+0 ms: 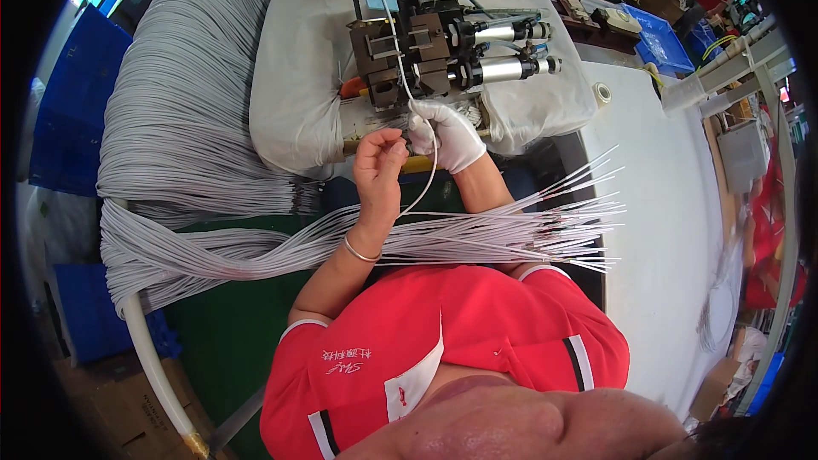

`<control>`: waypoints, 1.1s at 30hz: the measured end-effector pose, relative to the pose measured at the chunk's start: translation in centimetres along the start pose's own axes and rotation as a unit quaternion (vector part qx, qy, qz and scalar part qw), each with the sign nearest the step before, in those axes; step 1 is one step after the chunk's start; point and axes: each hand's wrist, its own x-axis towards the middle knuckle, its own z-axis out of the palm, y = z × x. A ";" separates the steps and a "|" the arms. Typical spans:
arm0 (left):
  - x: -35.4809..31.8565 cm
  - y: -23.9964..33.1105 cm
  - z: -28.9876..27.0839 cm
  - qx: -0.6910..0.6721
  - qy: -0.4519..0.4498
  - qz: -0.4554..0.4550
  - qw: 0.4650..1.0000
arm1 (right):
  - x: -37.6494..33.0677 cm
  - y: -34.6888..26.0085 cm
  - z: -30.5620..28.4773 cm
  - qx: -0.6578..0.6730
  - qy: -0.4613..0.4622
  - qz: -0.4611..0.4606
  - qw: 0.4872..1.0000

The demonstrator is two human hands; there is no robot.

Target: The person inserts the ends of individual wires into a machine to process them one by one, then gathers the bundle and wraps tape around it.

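My right hand (447,135), in a white glove, is closed on a thin white cable (434,172) just below a machine (399,49). From the glove, the cable runs up into the machine's dark metal blocks and loops down toward a bundle of pale cables (477,237) lying across my forearms. Bare, with a bangle at the wrist, my left hand (380,169) is beside the glove. Its fingers are curled with thumb and fingertips together; whatever lies between them is too small to make out.
A thick mass of grey cables (187,77) hangs at the left over a white pipe frame (153,366). Silver air cylinders (503,68) stick out from the machine's right side. A white table (656,204) stands at the right, with a tape roll (601,94) on it.
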 end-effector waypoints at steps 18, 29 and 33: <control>-4.4 5.5 -3.2 0.091 0.033 0.087 0.992 | -2.1 -0.7 2.2 -0.353 0.040 -0.134 0.925; -10.1 12.1 -16.7 0.173 0.327 0.315 0.874 | -6.3 0.6 -0.5 -0.322 -0.273 -0.045 0.906; -8.8 9.0 -15.8 0.018 0.099 0.157 0.983 | -9.0 1.0 -2.6 -0.314 -0.245 -0.074 0.914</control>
